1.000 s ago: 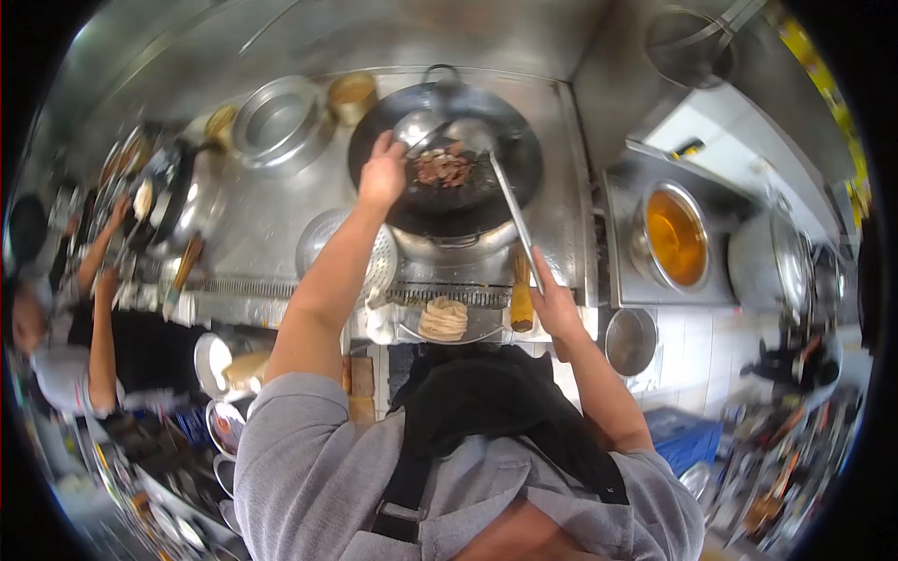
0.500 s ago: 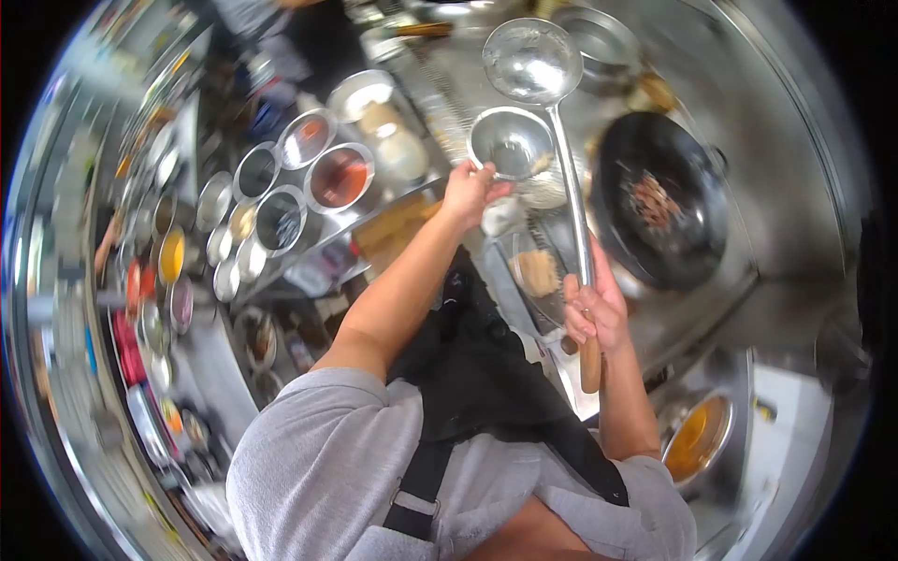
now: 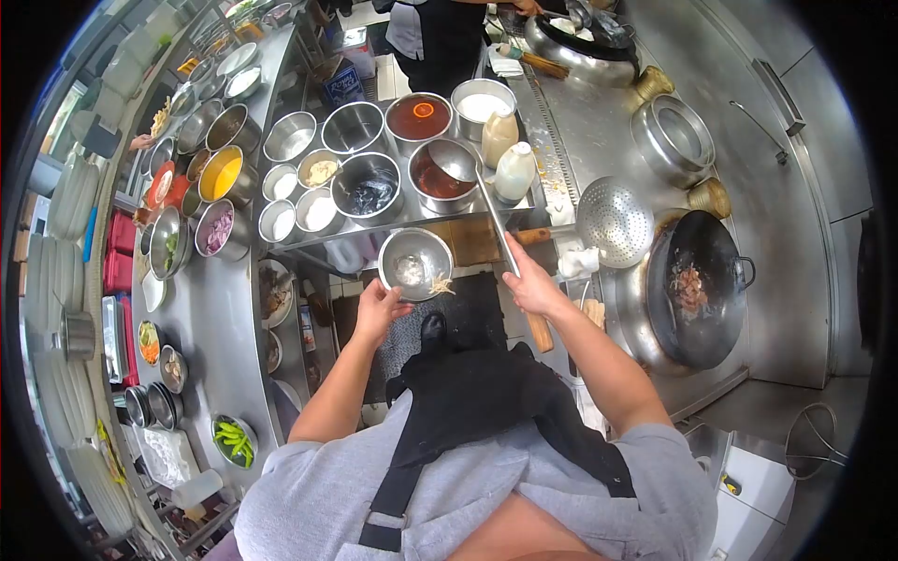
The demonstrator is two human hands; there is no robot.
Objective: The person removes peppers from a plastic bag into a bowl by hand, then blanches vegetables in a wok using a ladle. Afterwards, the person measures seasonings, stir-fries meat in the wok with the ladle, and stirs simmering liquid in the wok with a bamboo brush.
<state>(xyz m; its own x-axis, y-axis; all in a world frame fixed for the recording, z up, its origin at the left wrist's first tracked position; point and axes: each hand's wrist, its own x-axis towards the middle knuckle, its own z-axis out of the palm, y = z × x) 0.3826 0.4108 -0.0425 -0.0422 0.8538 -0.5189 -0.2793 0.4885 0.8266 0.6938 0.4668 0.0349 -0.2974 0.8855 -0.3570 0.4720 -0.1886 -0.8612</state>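
My left hand [image 3: 378,310] grips the rim of a small metal bowl [image 3: 390,265], tilted toward me, with a little white stuff and some pale shreds at its edge. In my right hand [image 3: 535,280] is a long ladle [image 3: 494,213] with a wooden handle end. The ladle's head reaches over a pot of red sauce [image 3: 440,194] on the steel stand; whether it touches the sauce I cannot tell. Beside that pot stand a pot of dark sauce [image 3: 369,192] and two squeeze bottles [image 3: 514,172]. The black wok [image 3: 697,327] to the right has cooked meat pieces in it.
A perforated skimmer [image 3: 615,222] lies beside the wok. Stacked metal rings [image 3: 673,140] sit farther back on the range. Along the left counter [image 3: 234,309] are bowls of vegetables and sauces. Another person in a dark apron [image 3: 444,42] stands at the far end by a second wok.
I have turned left toward the sauce pots. The bowl has moved from the range side to in front of the stand, and the ladle's head has swung over the red sauce.
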